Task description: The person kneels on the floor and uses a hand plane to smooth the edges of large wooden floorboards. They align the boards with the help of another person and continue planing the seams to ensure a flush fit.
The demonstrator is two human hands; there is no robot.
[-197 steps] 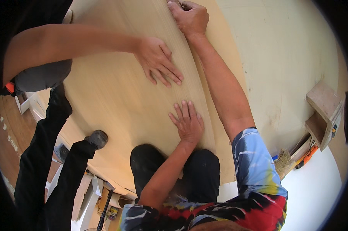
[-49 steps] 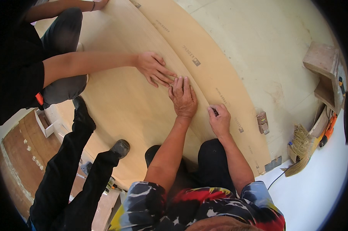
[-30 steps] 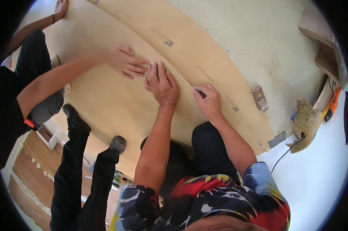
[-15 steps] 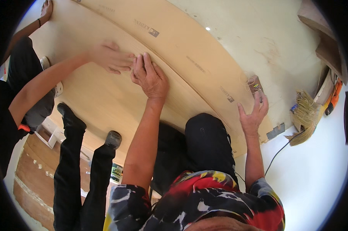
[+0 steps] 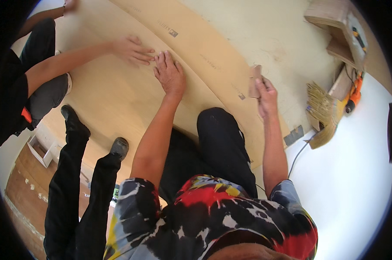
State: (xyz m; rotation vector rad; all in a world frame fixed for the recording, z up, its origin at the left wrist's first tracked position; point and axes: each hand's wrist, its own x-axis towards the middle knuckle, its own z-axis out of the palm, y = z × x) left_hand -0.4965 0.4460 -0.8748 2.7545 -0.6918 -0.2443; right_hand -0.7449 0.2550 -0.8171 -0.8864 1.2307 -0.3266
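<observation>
Plywood fills the upper middle of the view — a pale sheet point(image 5: 118, 99) lying flat, with a darker tan strip point(image 5: 204, 65) running along its far edge and a cream floor point(image 5: 256, 30) beyond; at the upper right a wooden box point(image 5: 334, 26) stands beside an orange tool point(image 5: 354, 97), a straw broom point(image 5: 321, 112) lies just below them, and a thin cord point(image 5: 298, 154) trails across the white surface point(image 5: 347, 182) toward the person; a small grey block point(image 5: 294, 135) rests at the strip's near end. On the left a co-worker kneels at the sheet's edge, a hand point(image 5: 133, 50) pressed flat on the wood, its fingertips just beside the person's own; black trouser legs and a shoe point(image 5: 119, 147) stand at the lower left, close against the sheet.

Left hand point(image 5: 170, 73) lies palm down on the sheet near the strip's edge, fingers spread and straight, arm reaching forward over a dark knee point(image 5: 217, 130); it holds nothing. Right hand point(image 5: 265, 93) is raised over the strip's near end, wrist bent, fingers closed around a small tan block point(image 5: 254, 80) — the block stands upright in the grip, above the strip and not clearly touching it.
</observation>
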